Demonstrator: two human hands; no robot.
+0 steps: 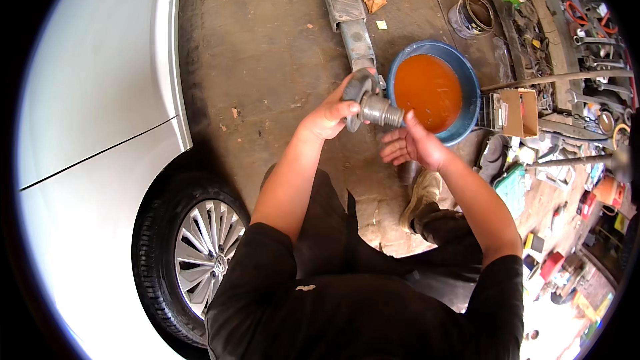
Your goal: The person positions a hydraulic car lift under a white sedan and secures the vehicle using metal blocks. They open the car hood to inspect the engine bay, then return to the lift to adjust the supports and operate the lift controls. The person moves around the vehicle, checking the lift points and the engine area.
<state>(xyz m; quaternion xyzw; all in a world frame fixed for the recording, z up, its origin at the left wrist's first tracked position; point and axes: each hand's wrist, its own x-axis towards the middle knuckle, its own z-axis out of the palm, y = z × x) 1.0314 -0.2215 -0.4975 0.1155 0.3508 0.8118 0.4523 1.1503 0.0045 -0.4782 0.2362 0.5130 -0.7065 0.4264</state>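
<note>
From the head view, the left hand (331, 115) is closed around the flanged end of a grey metal part (371, 103), whose threaded stub sticks out to the right, past the fingers. The right hand (415, 147) is open just below that stub (touching or not, I cannot tell). Both are held above the concrete floor (267, 53), beside a blue basin (471, 87) of orange liquid; the hand hides the part's far face.

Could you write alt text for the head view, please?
A person's left hand holds a grey metal car part over a blue basin of orange liquid, right hand open beside its threaded end; a white car stands left.
</note>
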